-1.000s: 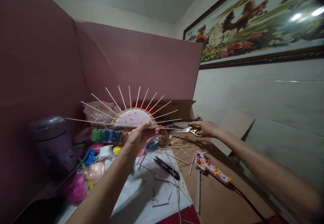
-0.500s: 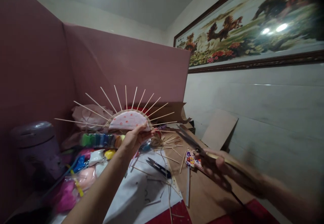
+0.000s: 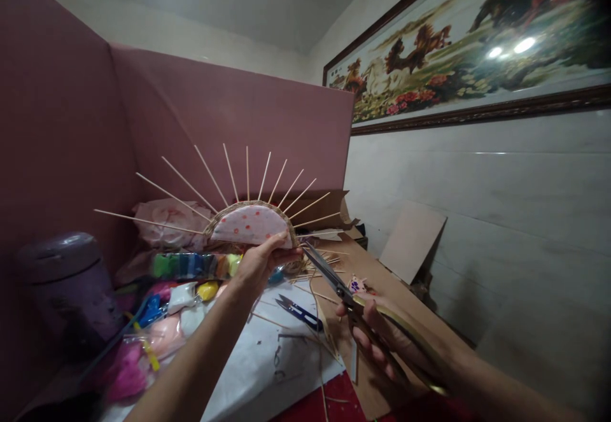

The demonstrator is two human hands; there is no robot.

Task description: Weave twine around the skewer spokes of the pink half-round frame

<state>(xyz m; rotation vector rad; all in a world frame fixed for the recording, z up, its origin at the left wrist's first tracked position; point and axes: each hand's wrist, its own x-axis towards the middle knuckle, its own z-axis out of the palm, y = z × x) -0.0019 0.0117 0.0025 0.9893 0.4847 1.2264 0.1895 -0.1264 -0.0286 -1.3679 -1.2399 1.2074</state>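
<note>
My left hand [image 3: 267,260] is closed on the lower right corner of a half-round woven piece [image 3: 251,223]. White cloth with red dots covers its face, a twisted cord borders the curve, and several thin wooden sticks [image 3: 229,170] fan out from it. In my right hand [image 3: 377,333] is a pair of large scissors [image 3: 329,272] with gold-coloured handles. The blades are slightly apart, and their tips are at the right end of the piece, close to the lowest sticks. Whether they touch a stick I cannot tell.
Small thread snips [image 3: 300,312] lie on white paper [image 3: 238,371]. Loose sticks and a patterned cloth scrap [image 3: 357,285] are on brown cardboard [image 3: 372,269]. Bags of coloured clay [image 3: 167,333] and a lidded purple container [image 3: 69,282] stand left. Pink panels [image 3: 229,104] rise behind.
My right hand has brought the scissors left, up to the right end of the half-round piece. My left hand has shifted the piece slightly right and tilted it.
</note>
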